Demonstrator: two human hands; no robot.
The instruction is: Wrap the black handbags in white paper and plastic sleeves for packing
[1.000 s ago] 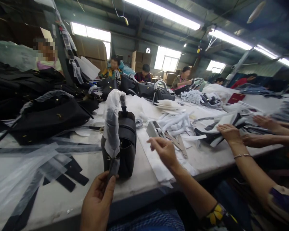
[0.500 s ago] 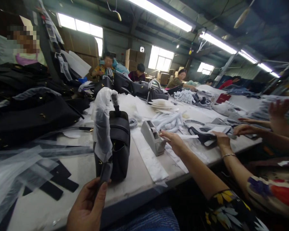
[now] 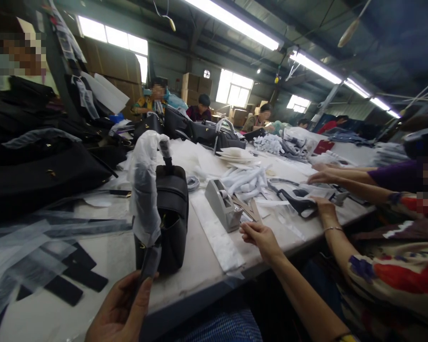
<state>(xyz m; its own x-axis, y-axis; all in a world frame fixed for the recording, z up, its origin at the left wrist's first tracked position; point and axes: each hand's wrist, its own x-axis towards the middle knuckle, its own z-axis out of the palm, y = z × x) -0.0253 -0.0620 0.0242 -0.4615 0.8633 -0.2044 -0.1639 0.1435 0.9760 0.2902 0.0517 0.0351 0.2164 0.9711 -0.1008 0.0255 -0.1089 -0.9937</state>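
Black bag: here it stands, upright on the near part of the table, left of centre, the black bag (image 3: 171,204) with its narrow side turned this way.
Wrapped handle: up it arches, the wrapped handle (image 3: 142,185) in cloudy white film, down to a dark strip (image 3: 150,261) at its near end.
Left hand: pinching! The left hand (image 3: 123,304) has that dark strip between thumb and fingers, near and left.
Right hand: over to the right, the right hand (image 3: 262,240), fingertips drawn close together; whether they meet, or hold a scrap of tape, I can't tell.
Tape dispenser: the grey tape dispenser (image 3: 223,204) sits just beyond those fingertips.
Good handling: a steady left pinch should keep the strip straight and the film smooth; light fingertips on the right look wise.
Table: pale top (image 3: 196,259), black strips (image 3: 80,275) under clear film at left, white rolls (image 3: 244,180) farther off.
Right neighbour: a co-worker's braceleted hand (image 3: 326,211) touches a dark piece (image 3: 301,205).
Room: piled black bags (image 3: 46,171) far left, cartons (image 3: 196,88), bright windows (image 3: 235,88), tube lights (image 3: 242,23) overhead.
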